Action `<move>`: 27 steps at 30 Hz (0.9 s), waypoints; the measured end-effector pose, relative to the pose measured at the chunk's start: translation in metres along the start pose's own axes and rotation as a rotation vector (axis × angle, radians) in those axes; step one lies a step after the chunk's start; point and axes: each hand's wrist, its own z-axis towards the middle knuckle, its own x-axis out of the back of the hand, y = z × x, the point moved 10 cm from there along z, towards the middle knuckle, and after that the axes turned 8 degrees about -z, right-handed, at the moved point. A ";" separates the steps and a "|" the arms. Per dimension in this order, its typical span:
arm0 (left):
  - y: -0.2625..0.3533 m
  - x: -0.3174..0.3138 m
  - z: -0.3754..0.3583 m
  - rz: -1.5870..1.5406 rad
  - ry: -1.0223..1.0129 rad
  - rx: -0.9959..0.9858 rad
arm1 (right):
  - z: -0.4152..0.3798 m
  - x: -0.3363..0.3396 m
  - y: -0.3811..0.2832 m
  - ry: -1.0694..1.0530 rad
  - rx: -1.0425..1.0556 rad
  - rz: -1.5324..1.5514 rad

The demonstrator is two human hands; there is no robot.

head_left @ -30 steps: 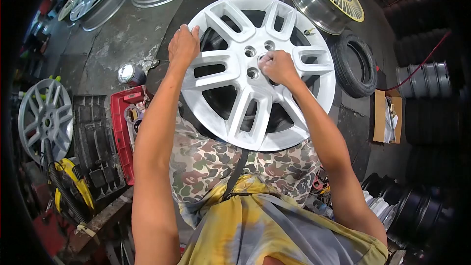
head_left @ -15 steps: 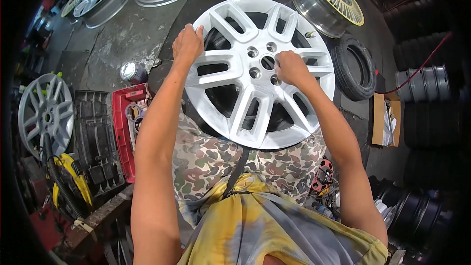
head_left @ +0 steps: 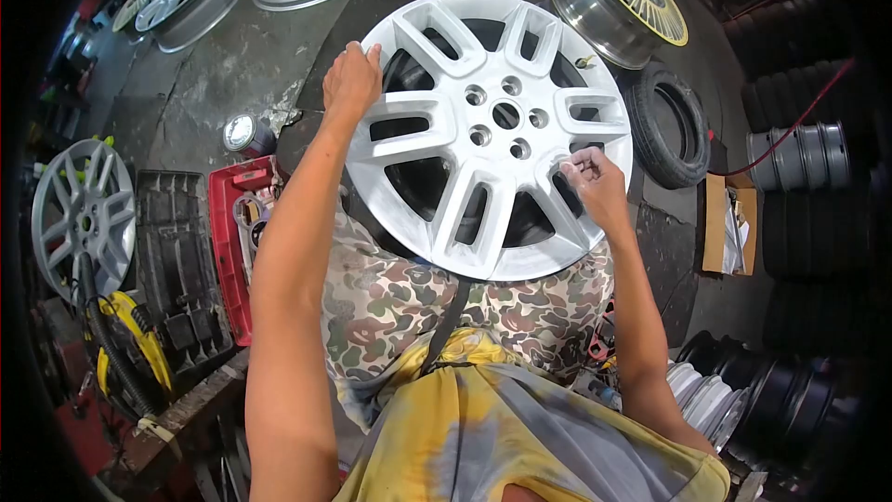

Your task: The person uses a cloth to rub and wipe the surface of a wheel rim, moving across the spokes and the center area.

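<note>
A large white wheel rim (head_left: 483,214) lies face up before me, its lower edge at my camouflage-clad knees. It has paired spokes and a round centre hole ringed by several bolt holes. My left hand (head_left: 353,81) is closed around the rim's upper left edge. My right hand (head_left: 596,188) is at the spokes on the lower right, its fingers curled and whitish at the tips. Whatever those fingers pinch is too small to make out. A valve stem (head_left: 583,62) shows near the rim's upper right edge.
Left are a red tray (head_left: 232,260), a can (head_left: 243,135) and a grey rim (head_left: 85,223). Right are a black tyre (head_left: 667,128) and a cardboard box (head_left: 715,226). A yellow-edged rim (head_left: 609,19) stands behind; stacked tyres (head_left: 808,232) line the far right.
My right hand has moved from beside the centre hole down and right to the lower right spokes, uncovering the bolt holes. My left hand still holds the upper left edge.
</note>
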 end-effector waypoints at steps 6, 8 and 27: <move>-0.002 0.004 -0.003 -0.067 0.025 0.012 | -0.011 -0.005 -0.019 0.012 0.058 -0.163; -0.001 0.003 -0.004 -0.092 0.029 -0.009 | -0.011 -0.007 -0.009 -0.050 -0.019 -0.184; 0.032 0.026 -0.010 -0.149 0.210 -0.264 | -0.049 0.021 0.023 0.117 -0.078 0.143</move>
